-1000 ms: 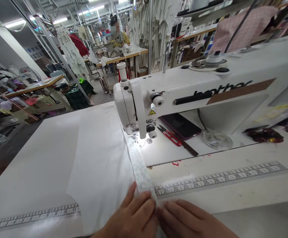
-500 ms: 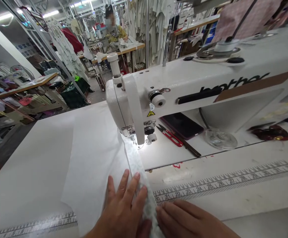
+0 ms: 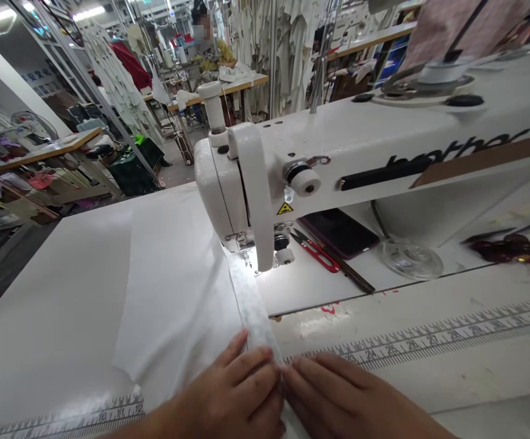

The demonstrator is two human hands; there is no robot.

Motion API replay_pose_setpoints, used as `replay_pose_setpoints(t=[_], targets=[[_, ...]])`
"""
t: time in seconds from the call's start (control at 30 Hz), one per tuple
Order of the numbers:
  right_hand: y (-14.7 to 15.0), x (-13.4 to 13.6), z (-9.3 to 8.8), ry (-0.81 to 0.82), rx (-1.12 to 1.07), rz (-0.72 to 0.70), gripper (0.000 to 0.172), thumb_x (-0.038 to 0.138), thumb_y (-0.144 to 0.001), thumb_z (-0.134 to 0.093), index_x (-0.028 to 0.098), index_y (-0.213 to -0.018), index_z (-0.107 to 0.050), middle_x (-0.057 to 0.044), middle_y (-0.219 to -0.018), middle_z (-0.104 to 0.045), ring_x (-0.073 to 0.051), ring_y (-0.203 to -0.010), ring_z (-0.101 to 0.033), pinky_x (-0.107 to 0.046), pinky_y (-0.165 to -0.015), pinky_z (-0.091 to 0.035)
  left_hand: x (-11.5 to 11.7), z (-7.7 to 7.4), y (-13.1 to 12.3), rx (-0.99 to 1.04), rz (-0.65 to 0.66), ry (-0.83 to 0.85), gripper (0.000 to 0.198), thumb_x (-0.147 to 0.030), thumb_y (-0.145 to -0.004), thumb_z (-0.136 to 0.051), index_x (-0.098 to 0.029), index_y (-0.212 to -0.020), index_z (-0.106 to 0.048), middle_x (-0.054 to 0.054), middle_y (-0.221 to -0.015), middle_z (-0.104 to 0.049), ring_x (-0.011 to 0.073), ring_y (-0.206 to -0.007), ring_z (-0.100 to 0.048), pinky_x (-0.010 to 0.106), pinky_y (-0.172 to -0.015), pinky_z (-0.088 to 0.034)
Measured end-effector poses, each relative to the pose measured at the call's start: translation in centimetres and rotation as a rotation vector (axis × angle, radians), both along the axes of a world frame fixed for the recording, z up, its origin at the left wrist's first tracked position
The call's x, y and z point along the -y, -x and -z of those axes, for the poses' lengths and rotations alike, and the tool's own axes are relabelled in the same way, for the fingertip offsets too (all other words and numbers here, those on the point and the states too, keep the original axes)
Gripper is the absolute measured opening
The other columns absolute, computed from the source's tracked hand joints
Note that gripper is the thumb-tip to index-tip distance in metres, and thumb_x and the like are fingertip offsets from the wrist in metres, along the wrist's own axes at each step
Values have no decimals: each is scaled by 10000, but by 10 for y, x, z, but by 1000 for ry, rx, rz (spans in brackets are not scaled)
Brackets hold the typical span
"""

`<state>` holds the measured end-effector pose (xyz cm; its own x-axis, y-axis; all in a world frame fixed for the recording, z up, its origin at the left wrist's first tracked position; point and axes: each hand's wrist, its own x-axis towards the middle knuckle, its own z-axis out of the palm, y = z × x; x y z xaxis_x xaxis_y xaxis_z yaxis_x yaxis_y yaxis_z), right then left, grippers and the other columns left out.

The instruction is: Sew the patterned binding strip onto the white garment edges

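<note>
White fabric (image 3: 169, 286) lies flat under the needle end of a white sewing machine (image 3: 222, 189). Along its right side runs a pale, faintly patterned strip (image 3: 249, 299), which passes beneath the lit presser foot. My left hand (image 3: 242, 393) rests over the strip near the front, its fingers bent and closed on the fabric's right edge. Close against it, my right hand (image 3: 338, 393) pinches the same edge with its fingers pressed together. Both thumbs are mostly hidden.
Red thread snips (image 3: 315, 253), a brown-handled tool (image 3: 356, 279) and a dark phone (image 3: 342, 233) lie under the machine arm. A clear round dish (image 3: 410, 259) stands beside them. A printed ruler (image 3: 411, 341) crosses the table front. Behind, a person (image 3: 210, 49) sits among hanging garments.
My left hand has gone from spread fingers flat on the fabric to bent fingers gathered at the strip's right edge. My right hand stays at that edge. The view has shifted slightly.
</note>
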<state>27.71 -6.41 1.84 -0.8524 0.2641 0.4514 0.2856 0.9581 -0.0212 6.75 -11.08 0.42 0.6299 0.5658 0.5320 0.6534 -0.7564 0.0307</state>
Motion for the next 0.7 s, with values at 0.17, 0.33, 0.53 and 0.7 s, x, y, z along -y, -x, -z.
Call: replay_pose_setpoints(t=[0.17, 0.33, 0.53, 0.7], targets=[[8, -24, -2, -30, -66, -56, 505, 92, -981, -224, 191, -941, -718, -27, -942, -743, -179, -868, -604, -294, -829, -461, -22, -16, 12, -21, 16, 122, 141, -99, -870, -539, -100, -924, -670, 58, -899, -708, 202, -970, -655, 445, -1088, -429], [14, -42, 6, -86, 31, -50, 442, 111, -984, -245, 142, -1058, -679, -49, -1064, -707, -191, -941, -583, -337, -863, -453, -46, -23, 28, -61, 76, 207, 180, -134, -877, -568, -79, -1032, -640, 95, -975, -686, 231, -1053, -617, 470, -1091, -422], [23, -67, 18, -67, 157, -67, 291, 141, -908, -435, 149, -1135, -616, -93, -1113, -665, -235, -978, -572, -389, -824, -475, -71, -18, 46, -50, 95, 249, 210, -138, -888, -550, -87, -1086, -603, 108, -1055, -664, 218, -1104, -585, 443, -1121, -377], [36, -89, 15, -73, 227, -44, 230, 86, -854, -479, 160, -1003, -639, -80, -1002, -681, -224, -854, -603, -369, -731, -494, -99, -11, 63, -66, 97, 260, 168, -162, -911, -516, -147, -1050, -609, 93, -1050, -659, 213, -1079, -579, 433, -1047, -433]])
